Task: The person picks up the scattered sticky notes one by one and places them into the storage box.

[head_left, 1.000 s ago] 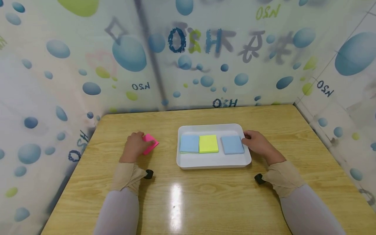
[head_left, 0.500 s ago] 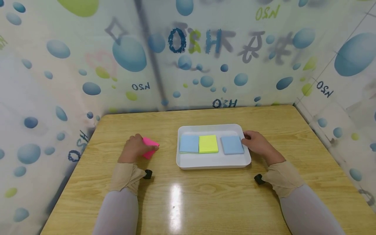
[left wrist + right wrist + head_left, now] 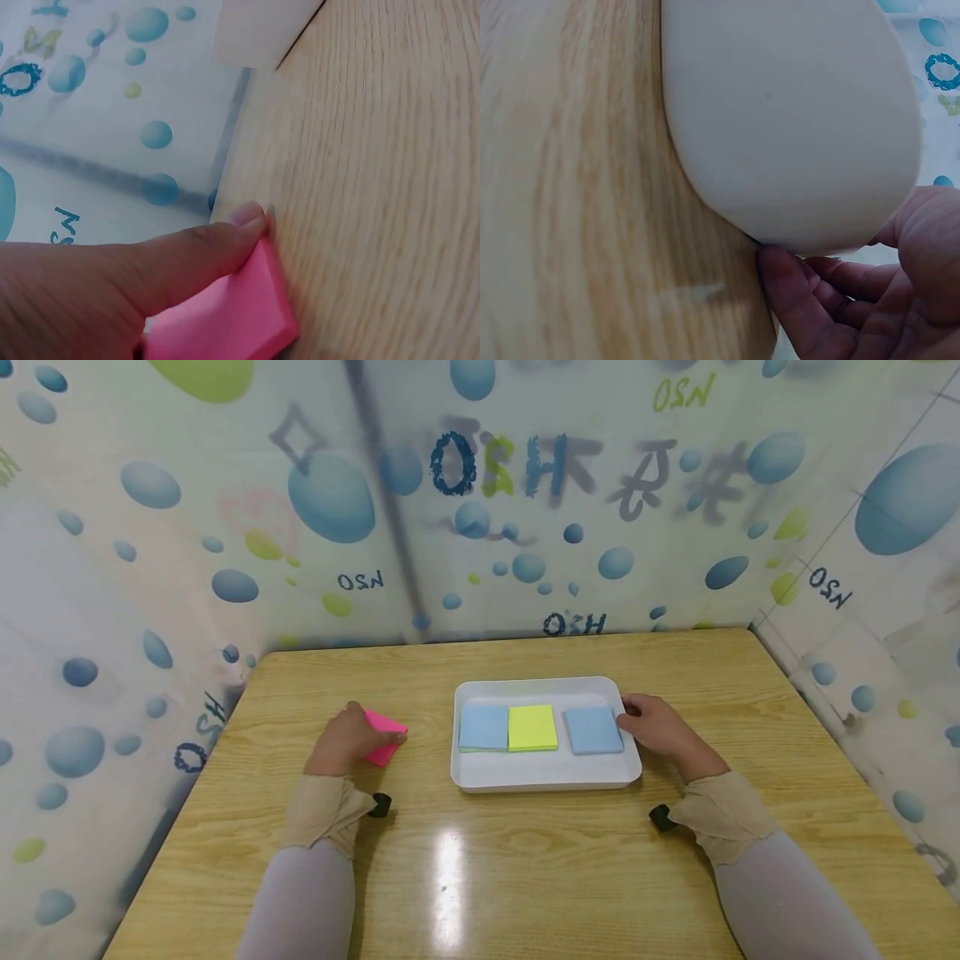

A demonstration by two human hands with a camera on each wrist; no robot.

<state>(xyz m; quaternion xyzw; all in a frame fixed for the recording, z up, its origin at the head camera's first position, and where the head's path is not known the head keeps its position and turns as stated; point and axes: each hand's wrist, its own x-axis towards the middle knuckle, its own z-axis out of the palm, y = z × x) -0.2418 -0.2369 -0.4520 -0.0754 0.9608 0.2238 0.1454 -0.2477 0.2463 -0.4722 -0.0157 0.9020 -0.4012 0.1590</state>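
Observation:
My left hand pinches a pink sticky note pad, left of the tray. In the left wrist view the thumb lies across the top of the pink pad, near one corner; the other fingers are hidden. A white rectangular tray stands on the table to the right of the pad. At the tray's right end my right hand grips the rim, thumb at the top edge. The right wrist view has its curled fingers against the outer wall, low by the table.
Inside the tray lie a light blue pad with a greenish edge under it, a yellow pad beside it, and a darker blue pad apart at the right. The wooden table meets a patterned wall behind.
The pink pad has turned in the left hand, and the left thumb has shifted down and right along it. The right hand and the tray have stayed put.

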